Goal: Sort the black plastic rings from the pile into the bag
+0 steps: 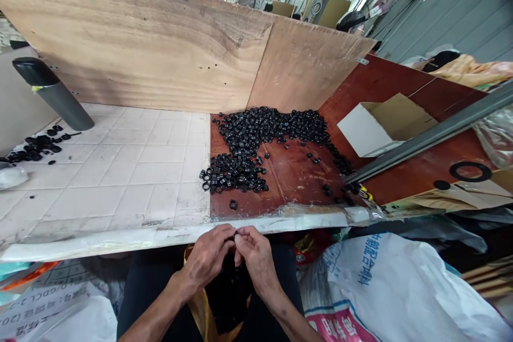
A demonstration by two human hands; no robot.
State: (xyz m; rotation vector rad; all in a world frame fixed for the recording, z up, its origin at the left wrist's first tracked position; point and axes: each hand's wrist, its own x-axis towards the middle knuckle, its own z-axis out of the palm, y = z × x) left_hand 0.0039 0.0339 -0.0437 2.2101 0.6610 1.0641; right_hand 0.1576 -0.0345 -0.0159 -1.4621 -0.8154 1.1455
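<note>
My left hand (209, 254) and my right hand (255, 257) meet in front of the table's edge, above the lap. Their fingertips are closed together around a small black piece (235, 235), mostly covered by the fingers, so its exact kind is not clear. Beneath the hands, between the legs, an open yellow-brown bag (197, 314) has a dark inside. Just past the edge lies a single black ring (233, 204). Behind it spreads a heap of small black ring-shaped parts (236, 173), reaching back along the wooden board.
A dark grey bottle (64, 97) stands at the left, near loose black parts (38, 147). A wooden board (160, 48) walls the back. At right are a metal bar (433, 136), an open carton (366, 128) and a big white sack (385, 283).
</note>
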